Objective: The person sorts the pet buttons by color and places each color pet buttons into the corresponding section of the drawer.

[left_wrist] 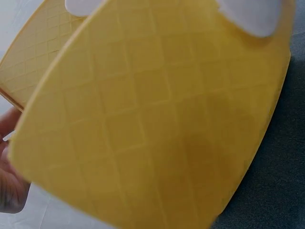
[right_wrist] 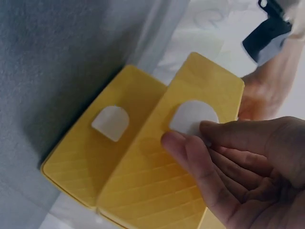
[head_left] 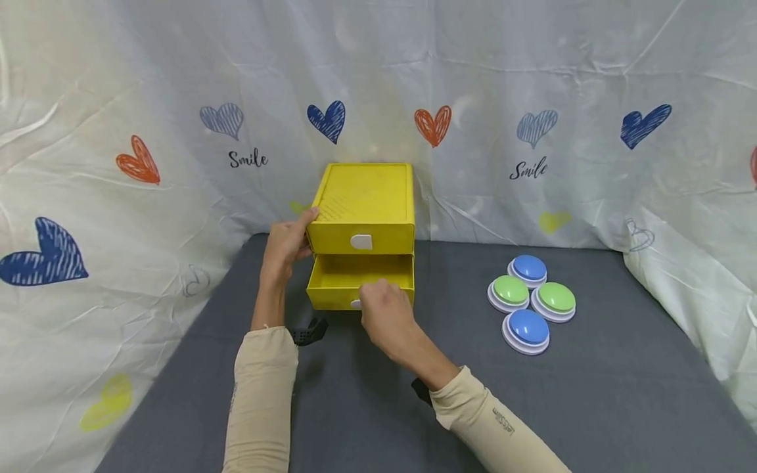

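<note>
A yellow two-drawer box (head_left: 363,190) stands against the backdrop, its upper drawer (head_left: 331,238) closed. The lower drawer (head_left: 331,300) is pulled out, showing its yellow inside. My left hand (head_left: 286,243) holds the box's left side, thumb at the top edge and fingers along the side wall. In the right wrist view, thumb and fingers of my right hand (right_wrist: 238,162) pinch the white handle (right_wrist: 193,117) of the lower drawer. The upper drawer's white handle (right_wrist: 112,122) is untouched. The waffle-patterned drawer front (left_wrist: 143,119) fills most of the left wrist view.
Several round push buttons sit together to the right of the box, among them a front blue button (head_left: 529,327) and a right green button (head_left: 556,298). A dark grey cloth (head_left: 621,394) covers the table. A white curtain (head_left: 473,79) printed with hearts hangs behind.
</note>
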The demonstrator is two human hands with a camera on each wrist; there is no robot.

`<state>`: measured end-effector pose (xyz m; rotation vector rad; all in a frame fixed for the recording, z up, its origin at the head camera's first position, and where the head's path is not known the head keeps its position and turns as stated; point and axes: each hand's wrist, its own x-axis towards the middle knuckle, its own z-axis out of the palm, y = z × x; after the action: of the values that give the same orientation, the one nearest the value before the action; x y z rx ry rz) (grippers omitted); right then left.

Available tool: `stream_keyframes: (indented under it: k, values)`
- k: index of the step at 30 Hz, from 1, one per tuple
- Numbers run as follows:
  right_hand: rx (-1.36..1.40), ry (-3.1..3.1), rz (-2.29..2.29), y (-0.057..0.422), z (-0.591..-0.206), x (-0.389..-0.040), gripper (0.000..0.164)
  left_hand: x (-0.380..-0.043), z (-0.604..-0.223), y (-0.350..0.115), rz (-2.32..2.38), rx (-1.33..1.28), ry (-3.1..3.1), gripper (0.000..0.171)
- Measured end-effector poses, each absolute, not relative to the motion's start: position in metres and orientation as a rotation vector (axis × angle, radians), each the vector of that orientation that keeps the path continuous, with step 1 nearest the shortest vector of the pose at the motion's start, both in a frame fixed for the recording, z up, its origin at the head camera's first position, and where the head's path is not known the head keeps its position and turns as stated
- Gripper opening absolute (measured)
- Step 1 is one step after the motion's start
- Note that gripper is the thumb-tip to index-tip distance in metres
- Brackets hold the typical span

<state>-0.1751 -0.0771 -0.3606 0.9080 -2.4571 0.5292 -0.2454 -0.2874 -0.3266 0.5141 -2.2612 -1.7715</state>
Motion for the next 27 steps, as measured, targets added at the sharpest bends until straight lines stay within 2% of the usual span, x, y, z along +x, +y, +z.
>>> stream_keyframes:
  k: [11,18,27]
  values:
    - [0.987,-2.48,0.536,-0.068,-0.354,-0.156,0.045,-0.244,-0.325,-0.286,-1.749,0.482,-2.28,0.063]
    - [0.994,-2.546,0.546,-0.067,-0.353,-0.153,0.045,-0.245,-0.325,-0.287,-1.739,0.488,-2.295,0.067]
    - [0.974,-2.623,0.603,-0.065,-0.351,-0.145,0.043,-0.244,-0.329,-0.287,-1.737,0.462,-2.27,0.064]
